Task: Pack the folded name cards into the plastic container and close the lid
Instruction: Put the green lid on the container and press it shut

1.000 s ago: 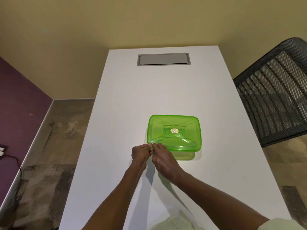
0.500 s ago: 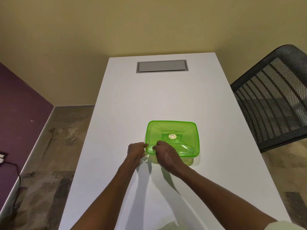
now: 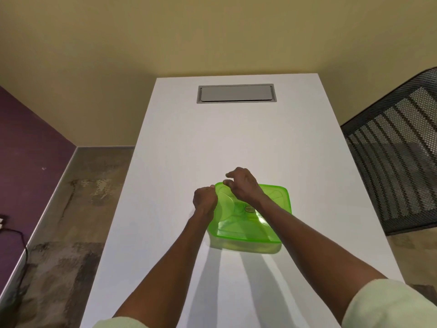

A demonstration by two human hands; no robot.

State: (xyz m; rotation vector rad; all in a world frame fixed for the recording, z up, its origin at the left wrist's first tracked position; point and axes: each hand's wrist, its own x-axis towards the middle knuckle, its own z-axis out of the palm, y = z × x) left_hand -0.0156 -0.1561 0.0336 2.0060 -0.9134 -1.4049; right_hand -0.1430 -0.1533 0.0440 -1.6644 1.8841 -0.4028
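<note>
Green lid (image 3: 238, 223) sits on plastic container (image 3: 246, 247), white counter (image 3: 212, 143). Left hand (image 3: 204, 200) fisted at lid's far-left corner; grip hidden, cannot tell. Right hand (image 3: 243, 187) over far edge, fingers loosely curled, unclenched.

lid (image 3: 248, 216) round sticker, print too blurred

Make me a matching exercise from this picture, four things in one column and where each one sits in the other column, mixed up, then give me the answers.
Things:
1. green plastic container
2. grey cable hatch
3. black mesh chair
4. left hand

Places:
A. beside the table, on its right
B. at the container's far left corner
C. set into the table's far end
D. on the table, under the right hand

Pairs: 1-D, 2-C, 3-A, 4-B
</note>
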